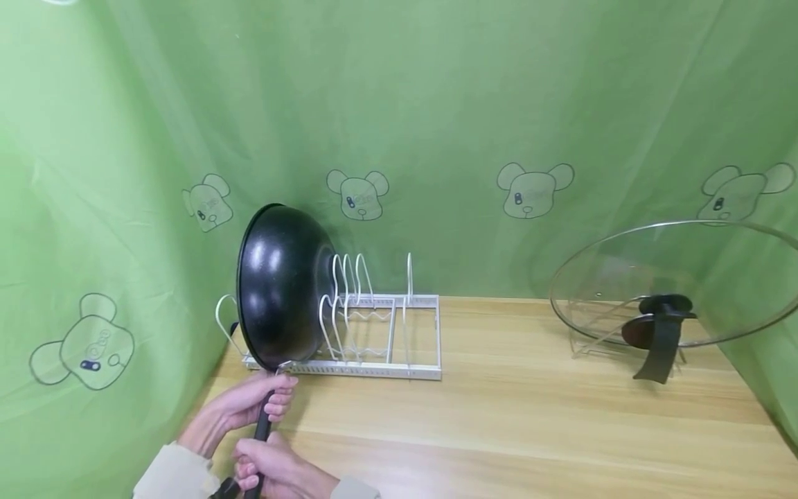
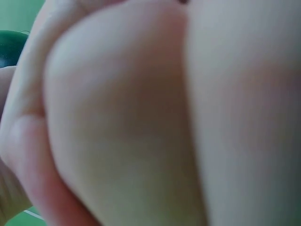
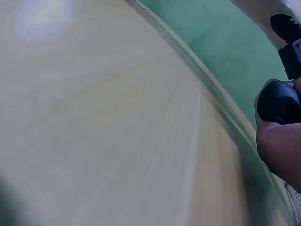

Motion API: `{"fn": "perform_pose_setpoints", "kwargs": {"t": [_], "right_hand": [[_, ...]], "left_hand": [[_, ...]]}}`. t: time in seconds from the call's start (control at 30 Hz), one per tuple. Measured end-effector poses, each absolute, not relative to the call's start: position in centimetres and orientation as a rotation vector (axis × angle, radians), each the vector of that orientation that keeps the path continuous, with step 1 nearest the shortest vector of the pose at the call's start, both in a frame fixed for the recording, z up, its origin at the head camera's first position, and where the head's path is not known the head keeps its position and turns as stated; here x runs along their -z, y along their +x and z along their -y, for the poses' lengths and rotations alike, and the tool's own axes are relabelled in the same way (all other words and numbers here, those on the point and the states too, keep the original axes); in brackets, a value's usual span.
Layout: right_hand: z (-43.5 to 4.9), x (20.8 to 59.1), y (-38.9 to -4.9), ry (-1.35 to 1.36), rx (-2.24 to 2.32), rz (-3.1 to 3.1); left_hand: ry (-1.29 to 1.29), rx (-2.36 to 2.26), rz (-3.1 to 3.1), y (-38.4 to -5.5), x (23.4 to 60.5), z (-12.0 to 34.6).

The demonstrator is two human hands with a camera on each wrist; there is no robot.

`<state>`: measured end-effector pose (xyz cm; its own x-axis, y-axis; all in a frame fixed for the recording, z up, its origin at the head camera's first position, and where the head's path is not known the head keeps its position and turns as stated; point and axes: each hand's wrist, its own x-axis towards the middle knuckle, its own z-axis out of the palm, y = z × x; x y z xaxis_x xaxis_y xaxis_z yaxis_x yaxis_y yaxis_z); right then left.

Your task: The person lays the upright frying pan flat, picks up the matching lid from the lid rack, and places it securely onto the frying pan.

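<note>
- Black, deep, round-bottomed wok [image 1: 280, 284] turned on its side at the left end of a rack, its open mouth facing left and its rounded base facing right, near the rack's loops.
- Its straight black handle [image 1: 262, 424] points down toward me.
- My left hand [image 1: 255, 400] has its fingers curled around this handle, close to the wok's rim.
- My right hand [image 1: 271, 461] grips the same handle lower down, near its end; the right wrist view shows the dark, rounded tip within my fist.
- The left wrist view is mostly blurred skin.
- Low white metal rack [image 1: 386, 371] with upright wire loops: one left of the wok, a cluster just right of it, another farther right. Whether the wok's weight rests on it, I cannot tell.
- Pale wood-grain table [image 1: 530, 416] under the rack.
- Large clear glass lid [image 1: 736, 277] with a thin rim, propped up well apart on the right, a curved black grip [image 1: 666, 346] at its front.
- Green curtain [image 1: 436, 104] printed with outlined bear heads, behind and at both sides.
</note>
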<state>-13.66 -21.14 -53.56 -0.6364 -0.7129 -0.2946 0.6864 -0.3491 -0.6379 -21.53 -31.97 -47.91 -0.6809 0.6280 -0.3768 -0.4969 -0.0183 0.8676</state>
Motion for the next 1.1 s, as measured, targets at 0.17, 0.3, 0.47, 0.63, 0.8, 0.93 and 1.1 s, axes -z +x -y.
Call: {"fn": "perform_pose_setpoints", "kwargs": {"t": [0.17, 0.3, 0.47, 0.63, 0.8, 0.93, 1.1], "right_hand": [[21.1, 53.1, -13.7, -0.068, 2.062, -0.963], [21.1, 52.8, -13.8, -0.117, 2.063, -0.995], [21.0, 52.2, -13.9, -0.180, 2.048, -1.020], [20.9, 51.3, -13.7, -0.196, 2.044, -1.030], [20.4, 50.5, -13.4, -0.187, 2.028, -1.090], [19.8, 49.6, -13.4, -0.204, 2.028, -1.157], [19.3, 48.2, -13.6, -0.258, 2.020, -1.174]], "left_hand": [[0.183, -1.818, -1.447, -21.5, 47.4, 31.9], [0.246, -1.840, -1.438, -21.4, 46.6, 31.9], [0.291, -1.854, -1.428, -21.1, 45.6, 32.0], [0.320, -1.859, -1.446, -20.7, 44.6, 32.0], [0.371, -1.877, -1.452, -20.2, 43.6, 31.7], [0.446, -1.895, -1.454, -19.8, 42.5, 31.3], [0.539, -1.922, -1.423, -19.6, 40.8, 30.7]]}}
